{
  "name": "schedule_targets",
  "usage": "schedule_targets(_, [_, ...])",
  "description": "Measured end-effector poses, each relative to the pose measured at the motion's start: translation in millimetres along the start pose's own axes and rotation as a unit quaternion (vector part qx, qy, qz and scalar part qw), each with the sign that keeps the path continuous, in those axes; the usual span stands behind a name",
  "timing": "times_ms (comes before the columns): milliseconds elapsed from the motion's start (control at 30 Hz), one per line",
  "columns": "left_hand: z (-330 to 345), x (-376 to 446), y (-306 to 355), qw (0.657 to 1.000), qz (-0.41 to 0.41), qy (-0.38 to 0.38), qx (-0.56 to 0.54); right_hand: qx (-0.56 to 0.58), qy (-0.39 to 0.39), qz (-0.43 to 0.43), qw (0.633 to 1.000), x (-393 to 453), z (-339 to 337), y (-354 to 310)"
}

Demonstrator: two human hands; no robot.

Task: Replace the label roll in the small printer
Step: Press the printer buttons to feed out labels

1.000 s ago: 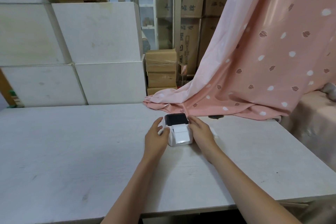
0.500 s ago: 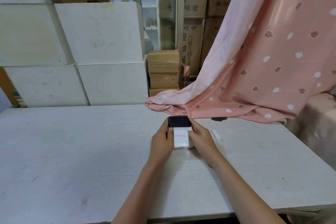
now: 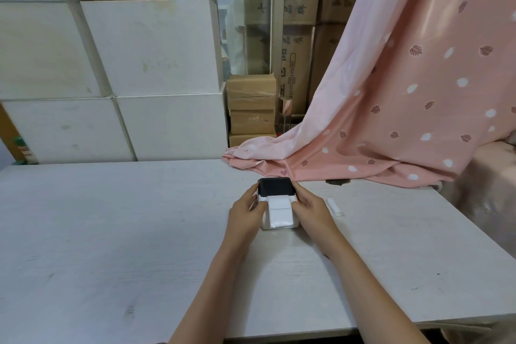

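Observation:
A small white printer point(image 3: 279, 225) with a black lid point(image 3: 276, 186) stands on the pale table point(image 3: 111, 232), a little right of the middle. A strip of white labels point(image 3: 278, 211) hangs out of its front slot over the white body. My left hand point(image 3: 245, 215) grips the printer's left side, fingers against the edge below the lid. My right hand point(image 3: 311, 211) grips the right side the same way. A small white roll-like piece point(image 3: 334, 207) lies on the table just right of my right hand.
Pink patterned cloth point(image 3: 391, 120) drapes from the upper right onto the table's far edge behind the printer. Large white boxes point(image 3: 139, 78) and stacked brown cartons point(image 3: 251, 106) stand beyond the table. A dark patch point(image 3: 337, 182) marks the table by the cloth.
My hands have closed in on both sides of the printer, and it has turned to face me squarely. The label strip hangs further down the front.

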State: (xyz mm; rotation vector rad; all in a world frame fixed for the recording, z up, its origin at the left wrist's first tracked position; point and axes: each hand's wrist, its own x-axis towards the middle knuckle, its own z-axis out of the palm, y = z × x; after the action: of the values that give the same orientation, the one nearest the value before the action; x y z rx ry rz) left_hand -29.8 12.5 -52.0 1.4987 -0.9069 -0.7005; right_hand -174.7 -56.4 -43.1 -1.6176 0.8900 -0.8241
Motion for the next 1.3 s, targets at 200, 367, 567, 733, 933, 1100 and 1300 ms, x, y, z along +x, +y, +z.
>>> schedule_targets(200, [-1.0,-2.1,2.7,1.000,0.004,-0.010,-0.009,0.005,0.011,-0.003,1.000,3.0,3.8,0.2])
schedule_targets(367, [0.9,0.0,-0.1,1.000,-0.006,-0.004,-0.002,0.004,0.008,-0.003,1.000,2.9,4.6,-1.1])
schedule_targets(567, [1.6,-2.8,1.9,1.000,-0.004,-0.002,0.005,-0.007,-0.001,-0.004,1.000,1.9,4.5,-1.7])
schedule_targets(733, [2.7,-6.2,7.9,1.000,-0.007,-0.001,0.015,-0.037,0.010,0.003,0.999,4.2,5.2,2.7])
schedule_targets(933, [3.3,-9.5,8.5,0.999,0.014,0.016,0.029,-0.105,0.027,-0.009,0.994,4.1,8.0,10.5])
schedule_targets(1100, [3.3,-9.4,9.0,0.998,0.018,0.025,0.063,-0.093,0.040,-0.003,0.995,5.4,7.2,12.5])
schedule_targets(1300, [3.9,-8.4,8.3,0.998,0.016,0.029,0.051,-0.075,0.032,-0.006,0.997,6.5,5.0,12.3])
